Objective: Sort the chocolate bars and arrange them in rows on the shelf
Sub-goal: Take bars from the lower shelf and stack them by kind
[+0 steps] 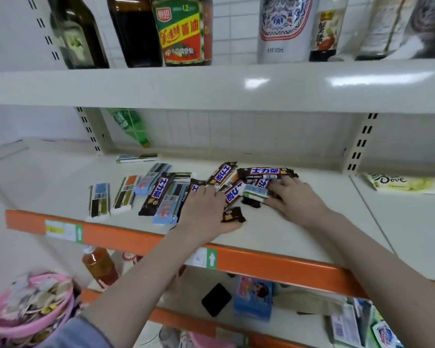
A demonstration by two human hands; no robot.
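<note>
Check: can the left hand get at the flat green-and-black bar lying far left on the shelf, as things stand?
Probably yes. The left hand lies on the brown bars mid-shelf, and the green-and-black bar lies flat and uncovered near the shelf front, nothing stacked on it.

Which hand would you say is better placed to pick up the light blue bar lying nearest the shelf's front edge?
The left hand, probably: it rests right beside the light blue bar, while the right hand is further right among the brown bars.
</note>
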